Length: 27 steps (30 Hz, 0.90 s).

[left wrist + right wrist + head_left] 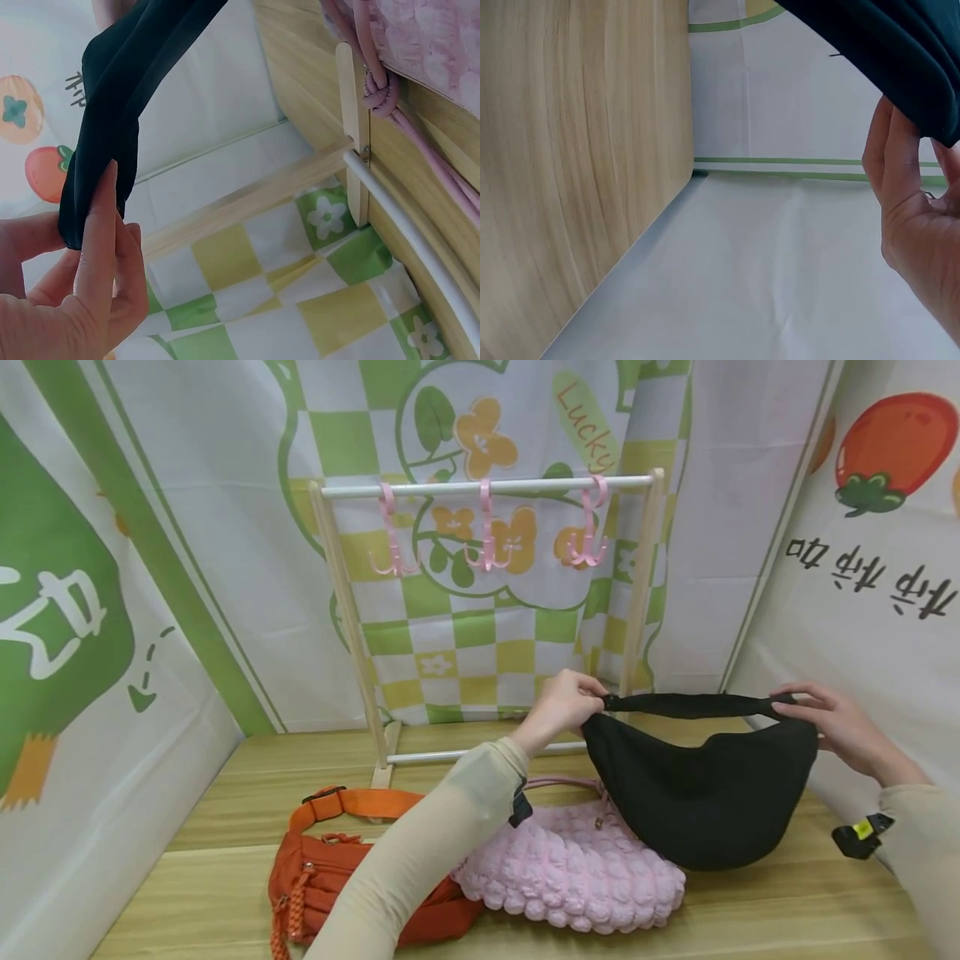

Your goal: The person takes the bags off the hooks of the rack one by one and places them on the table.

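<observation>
A black crescent-shaped shoulder bag [705, 785] hangs between my two hands, its strap stretched along the top. My left hand [566, 702] pinches the bag's left end where strap and body meet; in the left wrist view, thumb and fingers [101, 217] grip the dark fabric. At the other end, my right hand [840, 727] holds the right corner, with fingers over and under it. Below the black bag's left side lies a pink bubble-textured bag [577, 860], partly overlapped by it. An orange-red waist bag [330, 868] lies further left, partly hidden behind my left forearm.
Behind the bags stands a wooden rack with a white top rail [435, 490]. Pink hooks [487, 531] hang from it, three in all. A lower white bar [442, 755] runs near the wooden tabletop [210, 877]. Printed cloth walls surround the table on the back and sides.
</observation>
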### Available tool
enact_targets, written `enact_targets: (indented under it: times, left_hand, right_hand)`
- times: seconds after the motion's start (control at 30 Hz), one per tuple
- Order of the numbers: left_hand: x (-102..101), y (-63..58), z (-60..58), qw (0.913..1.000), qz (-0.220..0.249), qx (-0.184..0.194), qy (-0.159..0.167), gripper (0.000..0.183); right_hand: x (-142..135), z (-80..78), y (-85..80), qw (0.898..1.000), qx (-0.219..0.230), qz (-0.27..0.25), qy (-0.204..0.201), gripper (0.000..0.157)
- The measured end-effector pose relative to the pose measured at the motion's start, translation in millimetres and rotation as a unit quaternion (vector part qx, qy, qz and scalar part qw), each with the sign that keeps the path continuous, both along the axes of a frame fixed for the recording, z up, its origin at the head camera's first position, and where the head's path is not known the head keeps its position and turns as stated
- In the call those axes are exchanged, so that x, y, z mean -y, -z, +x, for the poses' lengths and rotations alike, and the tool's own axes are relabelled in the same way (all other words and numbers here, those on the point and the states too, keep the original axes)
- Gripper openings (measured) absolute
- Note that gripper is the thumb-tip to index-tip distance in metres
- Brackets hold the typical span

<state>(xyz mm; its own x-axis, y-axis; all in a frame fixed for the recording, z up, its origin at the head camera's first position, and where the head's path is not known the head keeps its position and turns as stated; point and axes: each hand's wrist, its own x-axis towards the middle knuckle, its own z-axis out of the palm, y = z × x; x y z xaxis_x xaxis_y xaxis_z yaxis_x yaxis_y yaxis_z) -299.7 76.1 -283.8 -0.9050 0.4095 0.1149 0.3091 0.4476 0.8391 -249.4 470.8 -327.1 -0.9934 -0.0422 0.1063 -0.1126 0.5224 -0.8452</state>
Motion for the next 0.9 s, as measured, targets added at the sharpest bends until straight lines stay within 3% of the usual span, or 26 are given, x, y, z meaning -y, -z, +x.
enact_targets:
  times: [0.3,0.5,0.7,0.9]
  left_hand:
    - [-5.3,2.7,1.8,0.9998,-0.006,0.006,-0.018,0.017]
    - [-9.8,4.3,0.6,0.9994,0.016,0.024,-0.018,0.016]
    - [-10.1,6.3,-0.3,0.9988,-0.041,-0.007,-0.025,0.015]
    - [-10.8,13.3,-1.5,0.9992,-0.029,0.026,-0.013,0.015]
  right_hand:
    - [-4.5,-1.6,0.0,0.999,-0.003,-0.029,-0.013,0.024]
    - [-8.1,-1.2,-1.1,0.999,0.021,-0.04,-0.02,0.024]
    - [-10.4,0.3,3.6,0.996,0.065,-0.03,-0.046,0.023]
    - [-11.4,0.1,12.9,0.994,0.084,-0.043,-0.05,0.024]
